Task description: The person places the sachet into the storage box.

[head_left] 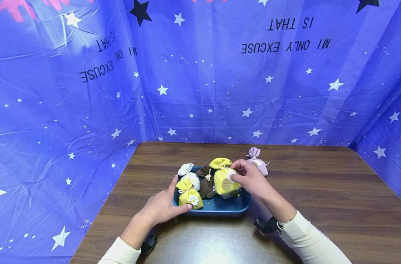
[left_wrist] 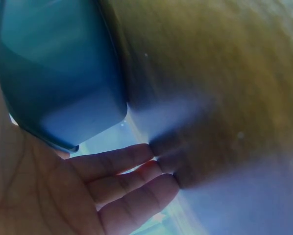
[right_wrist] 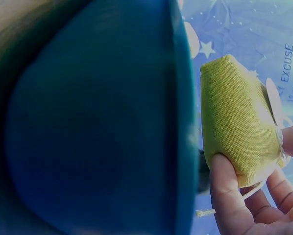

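Over the right half of a dark blue tray (head_left: 217,211), my right hand (head_left: 253,179) pinches a yellow drawstring pouch (head_left: 222,179) with a round label. In the right wrist view the pouch's woven cloth (right_wrist: 237,117) sits between thumb and fingers, above the tray's rim. My left hand (head_left: 162,205) holds the tray's left end, thumb at the front rim and index finger along the side. Its other fingers stretch out below the tray in the left wrist view. Inside the tray lie a yellow pouch (head_left: 187,198) with a white flower, a white pouch (head_left: 194,180) and a brown pouch (head_left: 206,187).
A lilac pouch (head_left: 261,167) stands on the wooden table (head_left: 319,190) behind my right hand. Part of a darker pouch (head_left: 233,193) shows beneath the held one. Blue star-printed cloth (head_left: 213,91) hangs behind and beside the table.
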The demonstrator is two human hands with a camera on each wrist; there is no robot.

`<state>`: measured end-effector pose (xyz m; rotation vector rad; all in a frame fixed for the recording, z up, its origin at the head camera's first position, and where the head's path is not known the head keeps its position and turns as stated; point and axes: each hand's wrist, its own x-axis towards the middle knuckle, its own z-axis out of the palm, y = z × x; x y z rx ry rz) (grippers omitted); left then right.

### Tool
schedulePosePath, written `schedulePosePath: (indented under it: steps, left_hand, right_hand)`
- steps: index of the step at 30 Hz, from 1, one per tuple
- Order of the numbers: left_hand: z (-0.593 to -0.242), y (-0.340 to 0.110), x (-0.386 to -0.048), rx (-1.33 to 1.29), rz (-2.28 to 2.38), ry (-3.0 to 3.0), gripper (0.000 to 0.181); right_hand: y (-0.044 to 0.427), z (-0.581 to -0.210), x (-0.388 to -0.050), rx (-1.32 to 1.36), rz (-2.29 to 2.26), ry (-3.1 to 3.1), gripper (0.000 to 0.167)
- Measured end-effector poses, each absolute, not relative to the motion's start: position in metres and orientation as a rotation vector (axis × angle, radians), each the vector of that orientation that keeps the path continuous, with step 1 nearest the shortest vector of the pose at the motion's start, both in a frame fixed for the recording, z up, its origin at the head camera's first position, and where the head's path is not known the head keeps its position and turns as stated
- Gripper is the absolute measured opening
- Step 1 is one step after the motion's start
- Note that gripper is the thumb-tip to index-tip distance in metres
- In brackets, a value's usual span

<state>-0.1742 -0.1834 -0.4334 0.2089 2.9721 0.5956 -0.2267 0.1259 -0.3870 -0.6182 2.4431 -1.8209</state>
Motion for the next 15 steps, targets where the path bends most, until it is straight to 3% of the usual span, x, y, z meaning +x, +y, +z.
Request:
schedulePosePath:
  steps: [15]
  left_hand:
    - [-0.434, -0.184, -0.174, 0.205, 0.594, 2.962, 0.121]
  right_hand:
    - [0.104, -0.401, -0.221, -0.709, -1.738, 2.489, 0.016]
